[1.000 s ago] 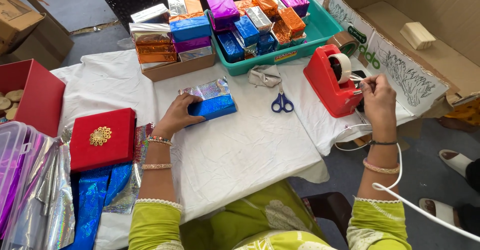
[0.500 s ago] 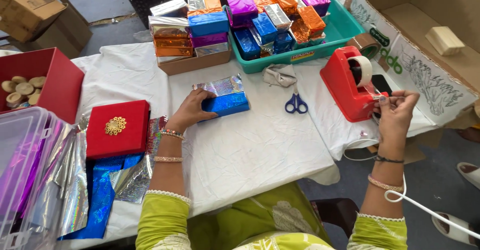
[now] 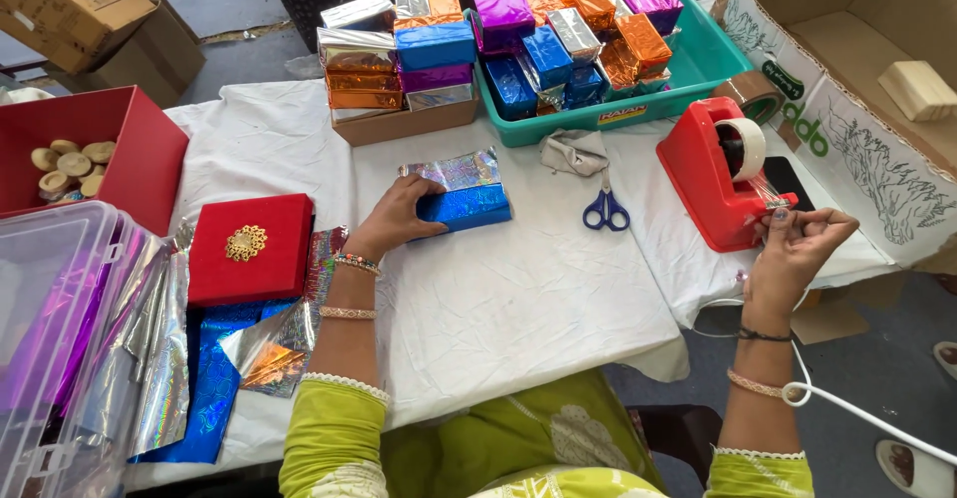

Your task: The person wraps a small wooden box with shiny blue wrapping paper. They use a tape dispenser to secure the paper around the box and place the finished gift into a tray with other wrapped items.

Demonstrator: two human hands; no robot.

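Fingers of the left hand [image 3: 397, 219] lie flat and spread on a blue box [image 3: 464, 206], a rectangular parcel in glossy holographic foil with a silver flap folded back behind it; the box rests on the white cloth [image 3: 518, 304], under and just ahead of the fingertips. Right hand [image 3: 793, 249] pinches a clear strip of tape [image 3: 768, 194], thumb and forefinger closed on its end, just off the front edge of the red plastic dispenser [image 3: 713, 184]. Blue-handled scissors [image 3: 605, 209] lie between the box and the dispenser. Behind, a teal tray [image 3: 698, 59] and a shallow cardboard tray [image 3: 399, 124] hold stacked foil parcels in purple, orange, silver and blue. At left sit a red velvet case [image 3: 249, 249] with a gold ornament and crinkled foil sheets [image 3: 209, 388].
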